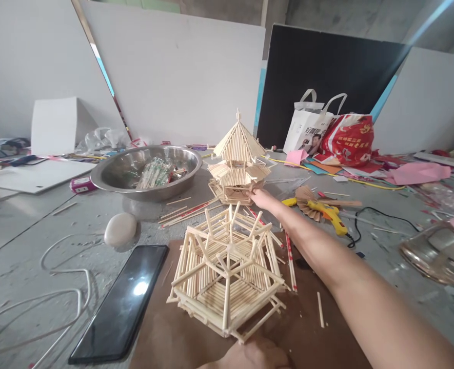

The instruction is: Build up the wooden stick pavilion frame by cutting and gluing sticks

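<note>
A pagoda model (239, 154) built of thin wooden sticks stands upright at the back, with tiered roofs. My right hand (261, 198) reaches out to its lower right edge, with the fingers closed at the base. Nearer me, an open stick framework (230, 271), many-sided with slatted walls and upward-pointing sticks, rests on a brown board (153, 328). My left hand (250, 354) is low in the view, touching or just beside the framework's front edge. Its fingers are mostly hidden, cut off by the bottom of the picture.
A steel basin (107, 177) holds wrapped sticks. Left of the framework lie a phone (121, 305), a pale stone (120, 229) and a white cable (82, 300). To the right are a yellow glue gun (331, 215), bags (348, 141) and a glass container (438, 251).
</note>
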Action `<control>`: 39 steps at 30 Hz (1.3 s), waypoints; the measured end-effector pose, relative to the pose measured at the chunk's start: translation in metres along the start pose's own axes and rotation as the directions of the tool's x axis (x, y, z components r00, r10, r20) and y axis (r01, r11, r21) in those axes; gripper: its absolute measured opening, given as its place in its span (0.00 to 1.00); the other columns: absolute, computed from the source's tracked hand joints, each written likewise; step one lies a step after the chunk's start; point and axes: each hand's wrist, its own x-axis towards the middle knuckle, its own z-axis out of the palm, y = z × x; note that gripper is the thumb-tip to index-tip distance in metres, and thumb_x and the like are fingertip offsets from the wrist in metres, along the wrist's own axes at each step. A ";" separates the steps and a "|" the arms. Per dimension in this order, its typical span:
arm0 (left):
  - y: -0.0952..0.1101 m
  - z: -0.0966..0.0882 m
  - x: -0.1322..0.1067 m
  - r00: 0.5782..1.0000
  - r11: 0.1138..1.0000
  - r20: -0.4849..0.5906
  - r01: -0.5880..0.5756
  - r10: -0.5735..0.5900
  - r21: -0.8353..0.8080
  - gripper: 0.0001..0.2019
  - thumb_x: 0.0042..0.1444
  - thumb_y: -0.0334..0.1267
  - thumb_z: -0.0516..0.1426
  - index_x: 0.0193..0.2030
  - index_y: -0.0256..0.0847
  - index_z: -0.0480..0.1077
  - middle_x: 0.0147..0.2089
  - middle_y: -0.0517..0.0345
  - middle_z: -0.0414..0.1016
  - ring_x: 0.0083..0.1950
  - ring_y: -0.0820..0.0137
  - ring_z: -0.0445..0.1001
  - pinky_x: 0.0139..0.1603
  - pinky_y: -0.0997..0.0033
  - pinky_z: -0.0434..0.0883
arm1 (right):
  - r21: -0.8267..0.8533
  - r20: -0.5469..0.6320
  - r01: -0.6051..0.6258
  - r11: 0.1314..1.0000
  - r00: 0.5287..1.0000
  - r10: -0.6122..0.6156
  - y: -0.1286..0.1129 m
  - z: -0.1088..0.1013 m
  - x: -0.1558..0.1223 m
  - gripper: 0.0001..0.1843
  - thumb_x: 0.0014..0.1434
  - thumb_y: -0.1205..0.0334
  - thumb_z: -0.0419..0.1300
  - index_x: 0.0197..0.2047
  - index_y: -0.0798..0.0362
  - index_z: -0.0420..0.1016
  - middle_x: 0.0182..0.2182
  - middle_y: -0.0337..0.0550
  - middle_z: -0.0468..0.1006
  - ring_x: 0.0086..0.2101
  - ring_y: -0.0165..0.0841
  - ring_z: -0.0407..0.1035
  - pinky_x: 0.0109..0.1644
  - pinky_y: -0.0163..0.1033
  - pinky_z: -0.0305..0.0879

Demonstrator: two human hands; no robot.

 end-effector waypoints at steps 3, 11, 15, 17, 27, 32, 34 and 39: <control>-0.001 -0.002 0.001 0.998 0.997 -0.028 -0.061 0.062 0.039 0.10 0.53 0.37 0.55 0.23 0.40 0.60 0.22 0.66 0.67 0.22 0.80 0.63 0.19 0.80 0.56 | -0.088 0.046 -0.027 0.996 0.998 0.031 -0.007 -0.002 0.000 0.13 0.59 0.60 0.50 0.46 0.52 0.65 0.45 0.45 0.67 0.41 0.32 0.65 0.42 0.43 0.64; 0.012 -0.035 0.002 0.987 0.984 -0.078 -0.131 0.141 0.116 0.09 0.52 0.35 0.55 0.23 0.39 0.61 0.23 0.66 0.65 0.24 0.78 0.63 0.24 0.78 0.60 | -0.140 -0.011 0.032 0.990 0.999 -0.034 -0.020 -0.065 -0.056 0.04 0.47 0.63 0.60 0.30 0.51 0.74 0.29 0.41 0.77 0.32 0.34 0.68 0.37 0.38 0.60; 0.018 -0.041 0.001 0.992 0.995 -0.092 -0.076 0.082 0.068 0.11 0.54 0.38 0.53 0.23 0.40 0.60 0.23 0.65 0.66 0.24 0.78 0.63 0.24 0.77 0.60 | -0.151 0.000 0.041 0.988 0.999 -0.041 -0.026 -0.085 -0.114 0.09 0.50 0.61 0.56 0.34 0.51 0.75 0.27 0.40 0.77 0.26 0.32 0.67 0.32 0.36 0.59; 0.020 -0.040 0.000 0.994 0.997 -0.101 -0.042 0.049 0.063 0.10 0.55 0.38 0.52 0.23 0.40 0.60 0.24 0.63 0.66 0.24 0.77 0.64 0.23 0.77 0.61 | -0.161 0.034 0.059 0.985 0.998 -0.054 -0.029 -0.082 -0.142 0.09 0.49 0.59 0.57 0.33 0.50 0.75 0.29 0.40 0.77 0.29 0.33 0.68 0.34 0.36 0.59; 0.029 -0.046 -0.002 0.998 0.981 0.012 -0.057 0.056 0.185 0.06 0.55 0.35 0.49 0.28 0.39 0.60 0.28 0.59 0.67 0.25 0.73 0.63 0.23 0.73 0.60 | -0.445 0.391 0.155 0.882 0.920 0.035 -0.027 -0.078 -0.216 0.09 0.53 0.64 0.51 0.31 0.49 0.73 0.30 0.40 0.76 0.32 0.33 0.68 0.35 0.35 0.56; 0.032 -0.046 -0.001 0.999 0.973 0.041 -0.034 0.026 0.228 0.05 0.55 0.35 0.50 0.29 0.40 0.60 0.28 0.60 0.67 0.25 0.72 0.63 0.23 0.72 0.60 | -0.435 0.463 0.148 0.888 0.883 0.079 -0.016 -0.088 -0.227 0.07 0.50 0.67 0.52 0.31 0.50 0.71 0.31 0.40 0.75 0.33 0.33 0.67 0.37 0.35 0.57; 0.035 -0.047 0.001 0.997 0.977 0.067 0.009 -0.024 0.213 0.05 0.55 0.35 0.50 0.29 0.40 0.60 0.28 0.60 0.68 0.26 0.72 0.64 0.24 0.73 0.61 | -0.435 0.498 0.162 0.886 0.863 0.087 -0.012 -0.088 -0.229 0.08 0.49 0.67 0.53 0.32 0.50 0.71 0.32 0.40 0.74 0.34 0.34 0.66 0.37 0.35 0.57; 0.043 -0.055 0.008 0.966 0.966 0.134 0.197 -0.221 0.167 0.04 0.54 0.38 0.51 0.32 0.40 0.62 0.31 0.59 0.70 0.29 0.70 0.68 0.27 0.73 0.65 | -0.473 0.546 0.184 0.861 0.829 0.123 -0.012 -0.086 -0.233 0.09 0.47 0.68 0.54 0.32 0.51 0.71 0.32 0.41 0.73 0.32 0.33 0.65 0.33 0.34 0.57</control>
